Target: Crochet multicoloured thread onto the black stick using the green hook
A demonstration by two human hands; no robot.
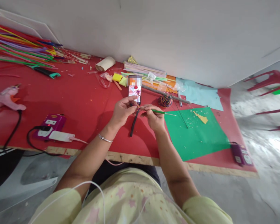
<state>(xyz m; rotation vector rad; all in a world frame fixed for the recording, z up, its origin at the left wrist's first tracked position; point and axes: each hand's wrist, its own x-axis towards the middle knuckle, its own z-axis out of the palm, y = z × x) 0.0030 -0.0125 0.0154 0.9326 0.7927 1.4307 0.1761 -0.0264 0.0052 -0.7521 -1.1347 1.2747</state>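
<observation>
At the middle of the red table, my left hand (124, 111) pinches something tiny between thumb and fingertips; what it is does not show clearly. Close beside it, my right hand (155, 119) is closed around a slim green-handled tool (157, 111) with a thin pale end pointing right. The tool's other end lies among my fingers, near the left fingertips. A narrow dark strip (133, 124) runs down from beneath the fingertips toward me; whether I hold it I cannot tell. Just beyond my hands is a phone (134, 93) with its screen lit.
A multicoloured yarn ball (165, 100), a grey stick (151, 88) and a green sheet (191, 143) lie rightward. Leftward are a purple power socket (53, 119) with cords, a pink glue gun (8, 98) and coloured pipe cleaners (18, 46). A wall (154, 31) stands behind.
</observation>
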